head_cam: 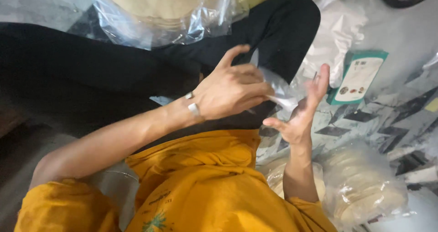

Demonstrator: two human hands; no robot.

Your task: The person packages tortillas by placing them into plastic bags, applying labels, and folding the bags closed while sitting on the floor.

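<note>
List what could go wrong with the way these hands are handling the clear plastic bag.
1. The left hand pinches the thin clear bag while the right hand is open against it; a hard tug might tear the film.
2. The bag could slip free, since only the fingers grip it.
3. The bagged stack of flat rounds sits close by the right elbow and might get knocked.
</note>
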